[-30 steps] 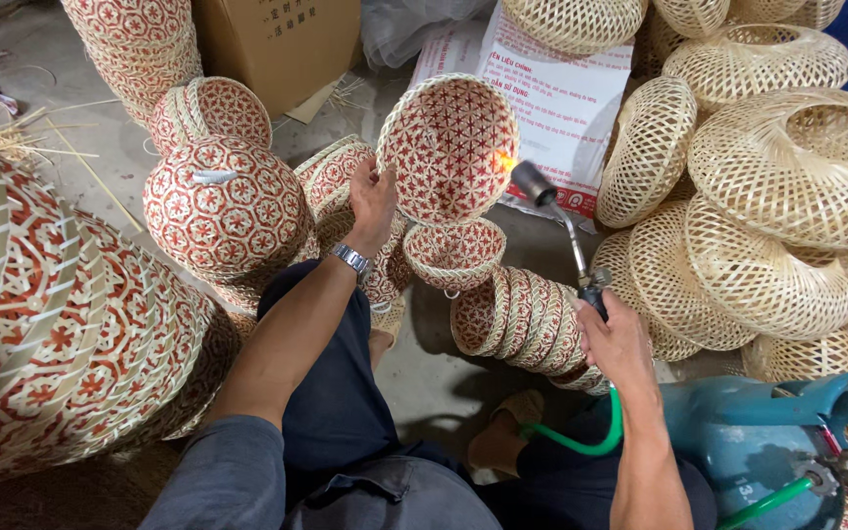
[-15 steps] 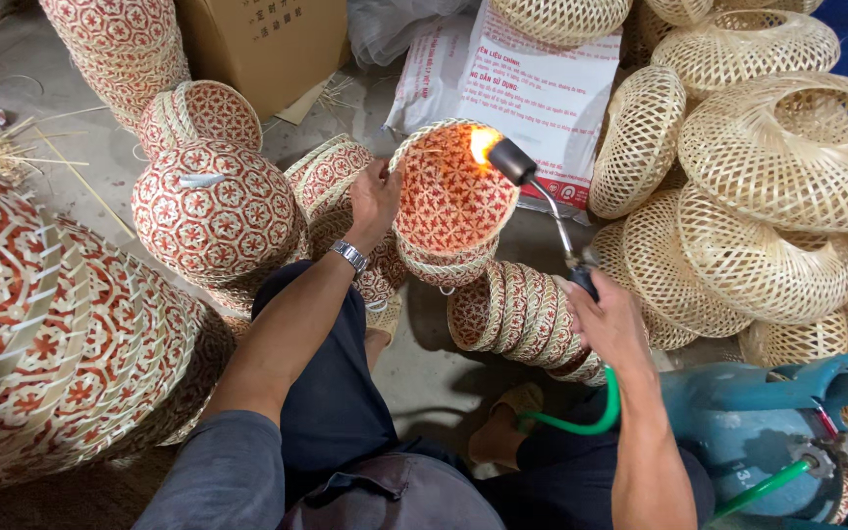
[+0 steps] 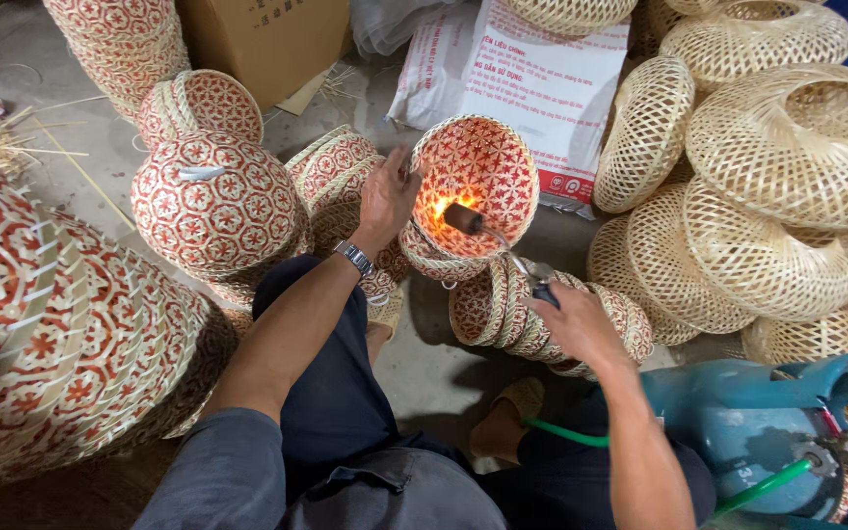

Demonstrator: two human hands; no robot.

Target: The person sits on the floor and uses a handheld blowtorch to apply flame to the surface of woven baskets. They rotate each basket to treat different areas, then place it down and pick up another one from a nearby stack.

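A: Head view. Landmark: the red-and-cream woven basket (image 3: 473, 186), tipped on its side with the mouth facing the person. The left hand (image 3: 385, 196) is clamped on its rim at the left edge, fingers closed over the weave.

B: And the other hand?

A: The right hand (image 3: 571, 319) sits below and right of the basket, closed around the handle of a gas torch (image 3: 488, 234). The torch's long axis runs up and left from that grip; the nozzle lies inside the basket's mouth, with an orange flame (image 3: 449, 206) against the inner wall. The left hand is the nearer one to the basket, touching it; the right reaches it only through the torch.

B: Surroundings?

A: A stack of small patterned baskets (image 3: 512, 309) lies on its side just under the basket. A large patterned dome (image 3: 213, 201) stands left of it and plain bamboo baskets (image 3: 758, 177) are heaped right of it. A blue gas cylinder (image 3: 777, 432) with a green hose (image 3: 566, 434) is well below and right. A printed sack (image 3: 542, 83) lies behind.

B: Change from the earlier frames?

A: A second ago the flame stood outside the rim, to the basket's right. Half a second ago it touched the upper rim. Now the nozzle is inside, and the basket's mouth has turned more toward the camera. Both hands keep the same holds.
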